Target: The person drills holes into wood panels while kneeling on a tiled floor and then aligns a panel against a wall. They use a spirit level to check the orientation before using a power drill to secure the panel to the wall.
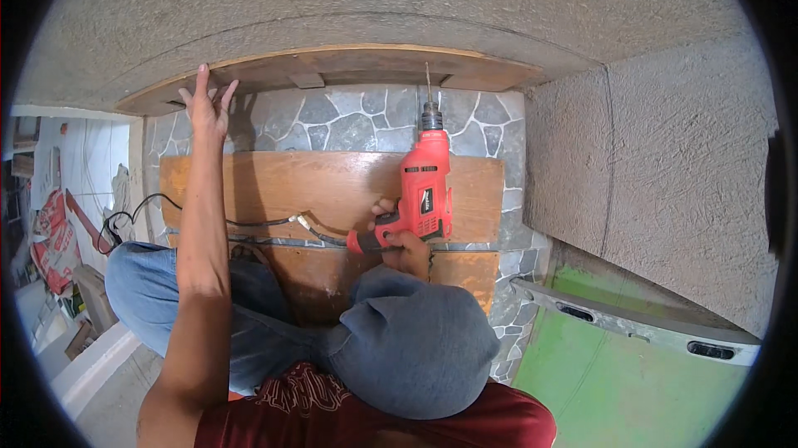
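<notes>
A long wooden board lies along the rough grey wall, with small wood blocks on its near face. At its left part, my left hand touches the board with fingers stretched out and spread. My right hand is wrapped around the handle of a red corded power drill. The drill points away from me, its chuck holding a long thin drill bit. The bit's tip overlaps the board's right part; whether it touches the wood I cannot tell.
Wooden planks lie in front of me on stone-patterned tiles. The drill's black cord trails left. To the right, a long spirit level rests over a green surface, beside a rough wall. A red and white sack stands far left among clutter.
</notes>
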`<action>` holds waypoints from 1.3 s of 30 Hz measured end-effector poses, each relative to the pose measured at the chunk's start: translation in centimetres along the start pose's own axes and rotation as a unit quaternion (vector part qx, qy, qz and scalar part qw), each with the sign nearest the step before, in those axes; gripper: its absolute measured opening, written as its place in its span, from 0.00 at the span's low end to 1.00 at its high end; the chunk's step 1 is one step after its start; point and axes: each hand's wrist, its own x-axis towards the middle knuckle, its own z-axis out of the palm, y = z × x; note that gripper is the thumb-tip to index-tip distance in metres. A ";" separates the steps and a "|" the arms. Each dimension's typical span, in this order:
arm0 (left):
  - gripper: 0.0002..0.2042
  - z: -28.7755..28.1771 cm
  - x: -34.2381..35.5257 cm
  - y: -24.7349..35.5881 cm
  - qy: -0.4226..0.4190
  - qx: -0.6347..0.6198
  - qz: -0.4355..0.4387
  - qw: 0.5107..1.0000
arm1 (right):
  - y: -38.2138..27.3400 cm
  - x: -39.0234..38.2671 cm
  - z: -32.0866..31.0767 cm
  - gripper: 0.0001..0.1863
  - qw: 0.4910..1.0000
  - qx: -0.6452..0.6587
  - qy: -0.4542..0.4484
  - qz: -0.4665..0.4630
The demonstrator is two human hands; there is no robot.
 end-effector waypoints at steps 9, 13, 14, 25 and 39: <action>0.64 0.9 -1.1 0.2 -0.010 0.010 -0.011 1.000 | 0.6 0.7 -0.4 0.37 0.999 0.015 -0.041 0.024; 0.64 0.7 -1.1 0.1 -0.012 0.009 -0.018 1.000 | 0.5 0.4 0.2 0.37 0.999 -0.007 0.018 0.041; 0.64 0.6 -1.1 0.1 -0.011 -0.003 -0.028 1.000 | 0.4 0.2 0.5 0.28 0.994 -0.106 0.008 -0.003; 0.64 0.4 -0.9 -0.1 0.004 -0.001 -0.030 1.000 | 1.0 0.7 -0.5 0.36 0.996 0.068 -0.012 0.062; 0.55 1.7 -1.3 -0.5 0.002 -0.061 -0.052 0.997 | 1.1 0.6 0.4 0.25 0.931 -0.342 -0.051 -0.114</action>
